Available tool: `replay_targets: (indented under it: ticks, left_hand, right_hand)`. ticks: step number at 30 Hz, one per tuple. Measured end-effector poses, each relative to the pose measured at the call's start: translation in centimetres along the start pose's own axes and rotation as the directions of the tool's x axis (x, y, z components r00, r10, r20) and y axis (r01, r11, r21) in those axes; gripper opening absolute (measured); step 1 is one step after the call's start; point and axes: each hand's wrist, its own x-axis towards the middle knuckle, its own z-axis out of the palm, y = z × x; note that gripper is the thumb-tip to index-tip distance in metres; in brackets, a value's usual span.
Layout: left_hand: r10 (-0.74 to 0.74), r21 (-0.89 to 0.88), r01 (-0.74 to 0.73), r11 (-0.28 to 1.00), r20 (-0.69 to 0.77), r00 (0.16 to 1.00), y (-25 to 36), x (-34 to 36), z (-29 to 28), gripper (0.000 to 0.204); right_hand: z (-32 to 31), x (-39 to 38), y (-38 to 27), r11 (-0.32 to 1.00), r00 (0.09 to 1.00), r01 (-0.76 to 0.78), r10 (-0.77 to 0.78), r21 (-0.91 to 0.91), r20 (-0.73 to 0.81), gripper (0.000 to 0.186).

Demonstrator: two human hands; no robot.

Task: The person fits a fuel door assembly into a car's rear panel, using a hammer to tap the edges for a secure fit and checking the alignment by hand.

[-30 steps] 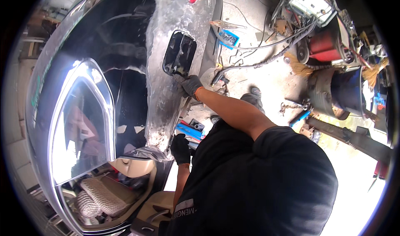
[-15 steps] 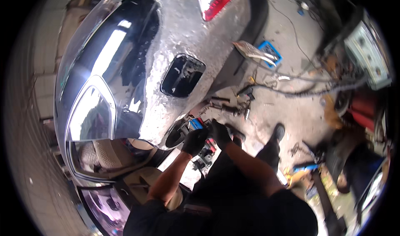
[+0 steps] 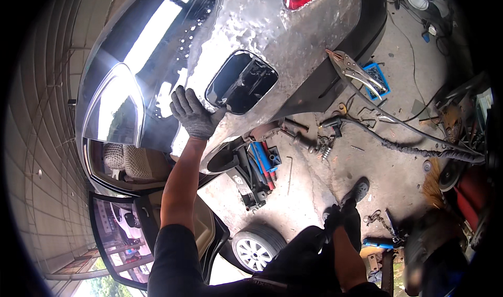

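My left hand (image 3: 195, 114), in a dark grey glove, lies flat with spread fingers on the bare-metal rear quarter panel (image 3: 283, 37) of a car. It rests just left of the dark square fuel-filler opening (image 3: 243, 82). The sanded metal looks dented and shiny around it, with dark glossy paint (image 3: 157, 30) further left. Low beside my leg hangs my right hand (image 3: 331, 217), also in a dark glove; its fingers blend into the dark trousers and shoe, so what it holds, if anything, is unclear. Locking pliers (image 3: 348, 72) sit at the edge of the dark bumper (image 3: 327, 77).
A red-and-blue floor jack (image 3: 264, 158) stands by the wheel arch. Below it lies a wheel (image 3: 257, 250) near the open car door (image 3: 123, 239). A hose (image 3: 414, 147), a blue tray (image 3: 378, 79) and scattered tools cover the floor at right.
Both hands were together low by the wheel arch. Now they are apart: the left has risen onto the panel, and the right has dropped down to the right beside my leg.
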Motion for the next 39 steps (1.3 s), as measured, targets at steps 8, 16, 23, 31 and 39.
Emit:
replay_targets:
  ticks: [8, 16, 23, 31, 39]
  left_hand:
    - [0.056, 0.05, -0.054, 0.997, -0.037, 0.998, -0.3, 0.3, 0.3, 0.112]
    - [0.128, 0.096, -0.121, 0.988, -0.068, 0.989, -0.1, 0.0, 0.7, 0.111]
    - [0.191, 0.163, -0.177, 0.971, -0.071, 0.979, -0.1, -0.3, 0.4, 0.111]
    - [0.159, 0.197, -0.152, 0.969, -0.02, 0.987, 0.0, -0.4, 0.4, 0.113]
    - [0.262, 0.23, -0.236, 0.944, -0.092, 0.961, -0.9, -0.4, 1.4, 0.106]
  right_hand:
    - [5.7, -0.1, 2.5, 0.931, 0.957, 0.259, -0.283, -0.258, -0.058, 0.041]
    - [1.5, 4.0, 10.2, 0.945, 0.99, 0.101, -0.126, -0.312, -0.06, 0.028]
    - [0.4, 4.1, 9.1, 0.966, 0.96, 0.198, -0.225, -0.168, -0.165, 0.03]
    - [-0.7, 5.1, 11.3, 0.991, 0.989, 0.137, -0.137, 0.0, -0.06, 0.028]
    - [-0.1, 4.5, 11.1, 0.986, 0.986, 0.165, -0.165, -0.025, 0.009, 0.031]
